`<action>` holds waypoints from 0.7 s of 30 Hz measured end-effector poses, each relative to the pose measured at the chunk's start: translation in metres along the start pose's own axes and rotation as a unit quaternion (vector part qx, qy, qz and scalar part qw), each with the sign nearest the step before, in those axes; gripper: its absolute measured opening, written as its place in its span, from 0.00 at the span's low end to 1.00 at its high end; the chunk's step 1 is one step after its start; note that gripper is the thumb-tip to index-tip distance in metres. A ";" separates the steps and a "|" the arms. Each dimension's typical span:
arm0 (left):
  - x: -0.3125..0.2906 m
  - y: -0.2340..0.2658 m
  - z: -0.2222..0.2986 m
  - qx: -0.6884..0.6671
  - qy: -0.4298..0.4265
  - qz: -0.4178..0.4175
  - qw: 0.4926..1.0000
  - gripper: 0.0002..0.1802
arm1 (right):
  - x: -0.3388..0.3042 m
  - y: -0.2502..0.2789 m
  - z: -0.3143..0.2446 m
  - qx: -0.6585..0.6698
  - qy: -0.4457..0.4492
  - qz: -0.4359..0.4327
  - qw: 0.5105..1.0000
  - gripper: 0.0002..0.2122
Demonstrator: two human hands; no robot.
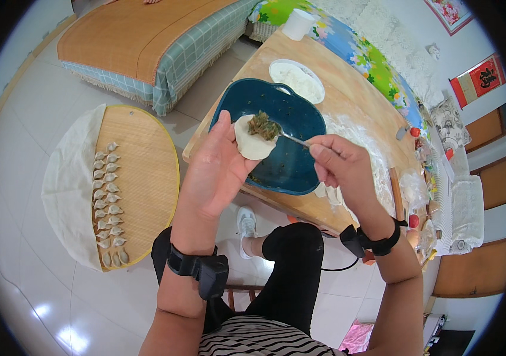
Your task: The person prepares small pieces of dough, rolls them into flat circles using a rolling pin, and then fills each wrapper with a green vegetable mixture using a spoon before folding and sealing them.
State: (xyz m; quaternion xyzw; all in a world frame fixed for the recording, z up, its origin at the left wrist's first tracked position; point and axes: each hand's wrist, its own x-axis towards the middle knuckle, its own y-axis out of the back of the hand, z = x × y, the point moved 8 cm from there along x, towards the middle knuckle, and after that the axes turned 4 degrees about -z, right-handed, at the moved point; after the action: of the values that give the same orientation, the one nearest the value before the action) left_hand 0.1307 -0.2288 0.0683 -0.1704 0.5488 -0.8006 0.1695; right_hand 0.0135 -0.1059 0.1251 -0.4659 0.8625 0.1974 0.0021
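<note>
Over the dark blue basin [288,177] on the wooden desk [253,62], left hand [208,172] palm up, grip loosely cupped and holding a round dough wrapper [255,149]. Dark greenish filling [262,126] sits on the wrapper's upper part. Right hand [343,161]: grip pinched on a metal spoon [295,140], its bowl end touching the filling. Beyond the basin, a white plate [322,95] holding white powder [296,80]. Left of the person, a round board [149,178]: small shaped dumplings [114,209] in rows beside a pale cloth [69,184].
</note>
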 end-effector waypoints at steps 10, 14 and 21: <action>-0.001 -0.001 -0.003 -0.029 0.009 0.000 1.000 0.28 | -0.032 -0.006 -0.037 -0.426 0.412 0.121 0.796 0.08; -0.001 -0.001 -0.004 -0.023 0.012 0.002 1.000 0.33 | -0.037 -0.004 -0.048 -0.400 0.430 0.117 0.801 0.10; -0.002 -0.005 -0.010 -0.007 0.044 -0.013 0.999 0.33 | -0.031 -0.023 -0.053 -0.447 0.483 0.077 0.749 0.11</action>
State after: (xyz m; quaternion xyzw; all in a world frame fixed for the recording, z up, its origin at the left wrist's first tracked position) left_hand 0.1275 -0.2180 0.0695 -0.1435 0.5595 -0.8052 0.1341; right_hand 0.0592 -0.1102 0.1720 -0.3786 0.5950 0.3089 -0.6382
